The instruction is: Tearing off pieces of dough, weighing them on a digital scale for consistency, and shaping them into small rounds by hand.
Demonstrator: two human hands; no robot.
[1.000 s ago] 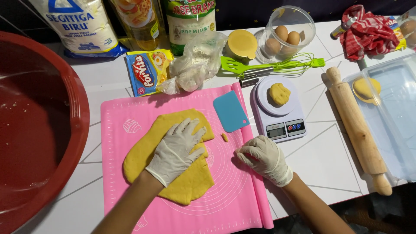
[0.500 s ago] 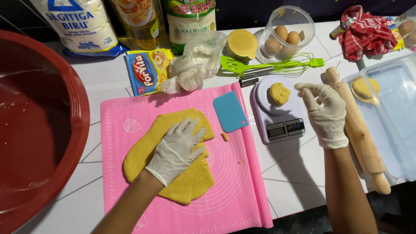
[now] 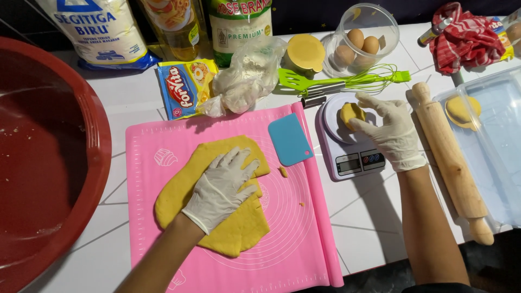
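Now | clear tub (image 3: 386, 32): eggs (image 3: 355, 46) | right hand (image 3: 393, 133) fingers pinching dough piece (image 3: 351, 114) on scale (image 3: 347, 144) | left hand (image 3: 222, 187) spread on dough sheet (image 3: 239, 233)

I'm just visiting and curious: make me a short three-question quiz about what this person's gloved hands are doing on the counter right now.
1. True or false: the left hand lies flat on the yellow dough sheet.
2. What is the right hand touching?
A. the rolling pin
B. the small dough piece on the kitchen scale
C. the blue scraper
3. Fill in: the dough sheet lies on a ____ baking mat.

Key: 1 true; 2 B; 3 pink.
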